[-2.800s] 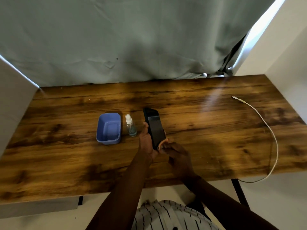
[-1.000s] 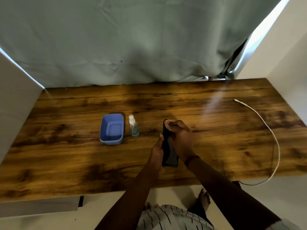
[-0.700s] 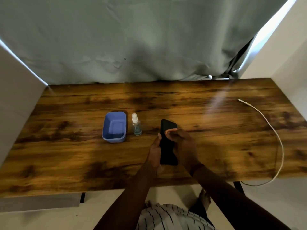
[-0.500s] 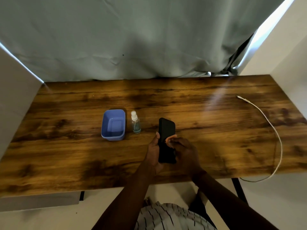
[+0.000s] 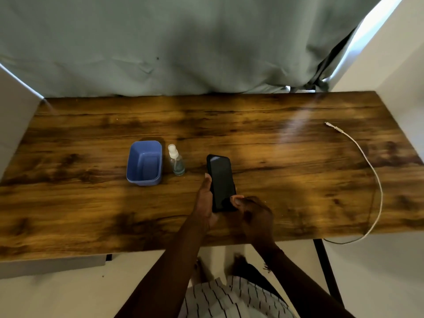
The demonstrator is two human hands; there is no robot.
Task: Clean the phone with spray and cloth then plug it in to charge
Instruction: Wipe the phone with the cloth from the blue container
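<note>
My left hand [image 5: 205, 201] holds a black phone [image 5: 221, 180] by its left edge, screen up and dark, just above the wooden table [image 5: 286, 157]. My right hand [image 5: 255, 215] is curled at the phone's lower right end. Its fingertips pinch a small pale pink cloth [image 5: 237, 198] against the screen, and most of the cloth is hidden. A small clear spray bottle [image 5: 176, 160] with a white top stands upright to the left of the phone. A white charging cable [image 5: 376, 180] lies at the right, its plug end [image 5: 330, 125] pointing toward the far side.
An open blue plastic tub [image 5: 144, 162] sits right beside the spray bottle on its left. A grey-green curtain [image 5: 183, 42] hangs behind the table. White walls close in on both sides. The cable runs off the table's near right edge by a black leg [image 5: 325, 267].
My right hand has slid with the cloth from the phone's far end down to its near end. The phone now lies flatter, with more of its screen showing.
</note>
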